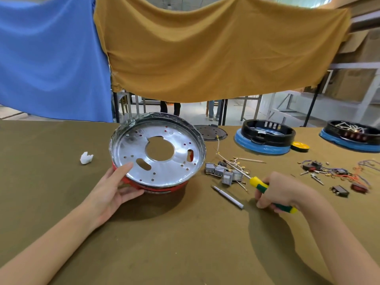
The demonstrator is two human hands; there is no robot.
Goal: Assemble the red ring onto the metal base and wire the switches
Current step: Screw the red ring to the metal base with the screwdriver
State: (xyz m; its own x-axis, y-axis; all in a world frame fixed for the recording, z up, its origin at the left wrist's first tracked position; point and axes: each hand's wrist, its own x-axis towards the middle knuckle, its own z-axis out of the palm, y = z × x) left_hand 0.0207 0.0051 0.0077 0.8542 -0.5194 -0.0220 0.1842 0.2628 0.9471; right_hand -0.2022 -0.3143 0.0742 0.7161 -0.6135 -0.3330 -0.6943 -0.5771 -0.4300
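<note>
A shiny round metal base [164, 138] with a large centre hole is tilted up toward me. Under its near edge shows the red ring [156, 187]. My left hand [117, 188] grips the near-left rim, thumb on the metal face and fingers under the red ring. My right hand [277, 192] holds a yellow-and-green screwdriver [259, 183], its shaft pointing up-left toward several grey switches [223, 173] with pale wires [236, 163] lying on the table.
A thin metal pen-like tool [227, 196] lies left of my right hand. A white scrap [86, 157] lies at the left. Two black-and-blue ring assemblies [265, 136] [353, 136], yellow tape [300, 146], a black disc [210, 132] and more switches with coloured wires [337, 175] occupy the right.
</note>
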